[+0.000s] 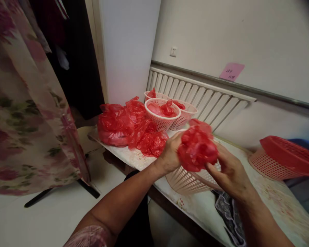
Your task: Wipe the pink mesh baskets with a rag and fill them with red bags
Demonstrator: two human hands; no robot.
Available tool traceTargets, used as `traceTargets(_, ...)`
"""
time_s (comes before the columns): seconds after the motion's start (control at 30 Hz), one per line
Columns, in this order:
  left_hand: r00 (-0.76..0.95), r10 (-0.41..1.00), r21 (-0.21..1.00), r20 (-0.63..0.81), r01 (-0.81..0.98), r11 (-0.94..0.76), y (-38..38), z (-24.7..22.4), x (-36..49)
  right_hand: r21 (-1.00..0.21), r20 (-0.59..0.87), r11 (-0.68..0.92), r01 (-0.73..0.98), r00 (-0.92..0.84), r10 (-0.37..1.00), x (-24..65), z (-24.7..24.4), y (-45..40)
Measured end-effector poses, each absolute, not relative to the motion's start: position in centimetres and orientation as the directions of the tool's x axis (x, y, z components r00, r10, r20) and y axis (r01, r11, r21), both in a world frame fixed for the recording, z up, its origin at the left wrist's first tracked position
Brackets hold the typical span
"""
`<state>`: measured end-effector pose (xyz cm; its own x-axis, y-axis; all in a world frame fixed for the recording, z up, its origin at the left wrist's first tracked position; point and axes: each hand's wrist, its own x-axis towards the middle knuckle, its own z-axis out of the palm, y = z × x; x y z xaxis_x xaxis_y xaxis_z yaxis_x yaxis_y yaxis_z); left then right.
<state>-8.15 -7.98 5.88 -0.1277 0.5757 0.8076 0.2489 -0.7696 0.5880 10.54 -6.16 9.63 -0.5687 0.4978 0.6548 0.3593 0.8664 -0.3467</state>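
Note:
My left hand (171, 152) and my right hand (228, 171) grip a crumpled red plastic bag (197, 145) from either side. It is bunched up above a pale plastic basket (181, 181) with a holed wall. What the bag contains, if anything, I cannot make out. Left of my hands, several full-looking red plastic bags (115, 125) lie heaped on the table. Behind them stand pale pink baskets, the nearest basket (162, 121) with a red bag inside. A dark, lace-like cloth (229, 212) lies under my right wrist.
The table (170, 197) has a flowered cover and runs along a white radiator (190, 91). On the right stands another basket (267, 163) with a red basket (288, 149) on top. A floral curtain (28, 113) hangs at the left, its black stand foot (89, 188) on the floor.

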Motion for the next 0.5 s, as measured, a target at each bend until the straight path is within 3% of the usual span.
traceTargets(0.1, -0.387, 0.537, 0.662, 0.749, 0.416, -0.624, -6.3, 2.7, -11.9, -0.364, 0.671, 0.802, 0.473, -0.464, 0.578, 12.5, 8.1, -6.6)
traceTargets(0.2, -0.518, 0.477, 0.69, 0.71, 0.647, -0.323, -3.5, -0.8, -16.7, -0.358, 0.695, 0.727, 0.585, -0.353, 0.626, 14.0, 5.4, -7.2)
traceTargets(0.27, -0.498, 0.569, 0.632, 0.654, 0.773, -0.051, -1.2, -3.0, -19.2, -0.316, 0.708, 0.716, 0.622, -0.348, 0.615, 14.3, 3.4, -7.5)
traceTargets(0.5, -0.441, 0.817, 0.508, 0.371, 0.833, 0.219, 7.3, -8.9, -21.9, -0.08, 0.728, 0.757, 0.648, -0.481, 0.489, 14.1, 0.2, -7.1)
